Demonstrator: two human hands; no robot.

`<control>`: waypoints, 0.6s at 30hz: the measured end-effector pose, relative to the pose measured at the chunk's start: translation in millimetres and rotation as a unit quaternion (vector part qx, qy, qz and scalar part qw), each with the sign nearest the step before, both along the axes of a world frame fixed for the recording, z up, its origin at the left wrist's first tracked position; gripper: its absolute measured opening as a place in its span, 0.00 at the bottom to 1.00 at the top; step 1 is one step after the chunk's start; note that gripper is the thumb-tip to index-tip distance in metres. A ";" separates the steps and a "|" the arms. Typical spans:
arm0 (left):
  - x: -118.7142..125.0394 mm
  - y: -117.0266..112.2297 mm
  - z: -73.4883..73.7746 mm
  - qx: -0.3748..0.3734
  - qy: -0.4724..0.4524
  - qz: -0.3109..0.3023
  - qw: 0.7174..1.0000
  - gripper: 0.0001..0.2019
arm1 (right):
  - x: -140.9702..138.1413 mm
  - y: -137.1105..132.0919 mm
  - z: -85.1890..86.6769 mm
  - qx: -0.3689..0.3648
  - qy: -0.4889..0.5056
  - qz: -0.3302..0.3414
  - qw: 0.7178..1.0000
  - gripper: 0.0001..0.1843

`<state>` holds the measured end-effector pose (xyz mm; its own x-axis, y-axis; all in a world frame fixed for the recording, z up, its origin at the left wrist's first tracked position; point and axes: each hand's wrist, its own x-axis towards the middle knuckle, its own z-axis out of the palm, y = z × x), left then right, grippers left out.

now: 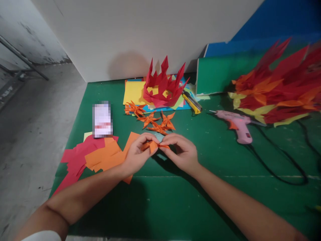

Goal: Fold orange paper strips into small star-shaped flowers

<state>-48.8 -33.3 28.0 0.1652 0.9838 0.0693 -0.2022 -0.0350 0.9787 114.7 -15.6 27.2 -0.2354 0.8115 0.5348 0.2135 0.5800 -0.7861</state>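
Observation:
Between my two hands is a small piece of folded orange paper [153, 146], held just above the green table. My left hand [140, 149] pinches its left side with thumb and fingers. The right side is gripped by my right hand [181, 151], thumb against forefinger. Just beyond my fingertips lie several folded orange paper flowers [160, 127]. Orange paper sheets [106, 155] are spread beside and partly under my left hand, overlapping red sheets [80, 154]. Part of the folded piece is hidden by my fingers.
A red paper crown [164, 95] stands on stacked coloured paper [131, 92], with a yellow cutter knife [192, 103] beside it. At right lie a pink glue gun [237, 125] with a black cord and a large flame-like paper piece [278, 90]. A blurred phone-like object [102, 119] lies left.

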 end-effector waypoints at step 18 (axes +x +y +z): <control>-2.2 -1.7 -2.6 0.003 -0.004 -0.026 1.000 0.05 | -0.7 -0.4 -0.6 0.014 0.022 0.033 0.999 0.06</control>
<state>-51.0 -35.0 25.4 0.2153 0.9736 0.0764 -0.2115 -0.0299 0.9769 113.9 -16.0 26.6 -0.2636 0.7792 0.5686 0.1404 0.6142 -0.7766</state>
